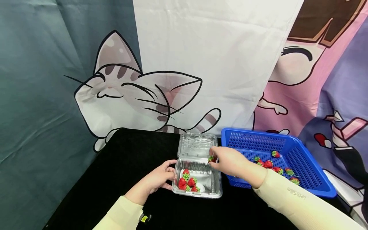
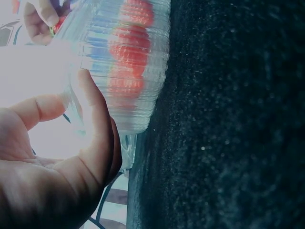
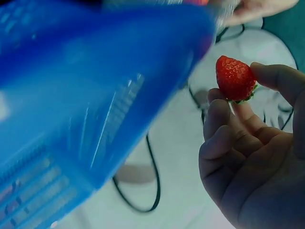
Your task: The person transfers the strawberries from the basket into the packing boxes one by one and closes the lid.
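Observation:
My right hand (image 1: 231, 161) pinches a red strawberry (image 3: 235, 78) between thumb and fingertips, its green leaves facing the palm. This hand is above the right part of an opened clear plastic box (image 1: 214, 182), near its hinge. Several strawberries (image 1: 182, 182) lie in the left part of the box. With bent thumb and fingers, my left hand (image 1: 158, 177) holds the box by its left side. In the left wrist view the strawberries (image 2: 128, 47) show through the ribbed wall, beside the fingers.
A blue plastic basket (image 1: 314, 163) with several more strawberries (image 1: 268, 164) stands to the right. The box's lid (image 1: 196, 143) lies folded back towards the curtain. Black cloth (image 1: 138, 153) covers the table, and a printed curtain (image 1: 224, 57) hangs behind it.

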Action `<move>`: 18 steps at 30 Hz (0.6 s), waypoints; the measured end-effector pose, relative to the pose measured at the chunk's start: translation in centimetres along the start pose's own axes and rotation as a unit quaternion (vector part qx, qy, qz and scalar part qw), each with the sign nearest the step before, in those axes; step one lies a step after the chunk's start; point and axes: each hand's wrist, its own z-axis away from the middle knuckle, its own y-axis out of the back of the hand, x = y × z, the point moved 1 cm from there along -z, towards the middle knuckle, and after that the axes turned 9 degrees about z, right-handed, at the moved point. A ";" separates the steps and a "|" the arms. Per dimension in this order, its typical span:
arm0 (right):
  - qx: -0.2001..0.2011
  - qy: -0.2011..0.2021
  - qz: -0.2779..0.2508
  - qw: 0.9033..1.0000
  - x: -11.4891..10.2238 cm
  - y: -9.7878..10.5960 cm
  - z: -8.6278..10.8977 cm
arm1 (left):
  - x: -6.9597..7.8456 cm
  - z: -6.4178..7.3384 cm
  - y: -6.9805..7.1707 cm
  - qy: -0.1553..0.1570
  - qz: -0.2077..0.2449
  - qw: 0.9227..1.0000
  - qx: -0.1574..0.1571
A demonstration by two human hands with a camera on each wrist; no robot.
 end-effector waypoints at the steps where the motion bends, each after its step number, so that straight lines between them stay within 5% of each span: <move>1: -0.005 0.005 0.001 1.000 -0.6 -0.3 -0.1 | 0.0 0.0 0.0 0.000 0.000 1.000 0.001; 12: -0.062 0.034 0.019 0.997 -4.6 -3.7 -1.6 | 0.2 0.2 -0.2 -0.002 -0.005 1.000 0.004; 18: -0.045 0.048 0.045 0.997 -5.2 -5.1 -2.4 | 0.2 0.3 -0.1 -0.004 -0.007 1.000 0.006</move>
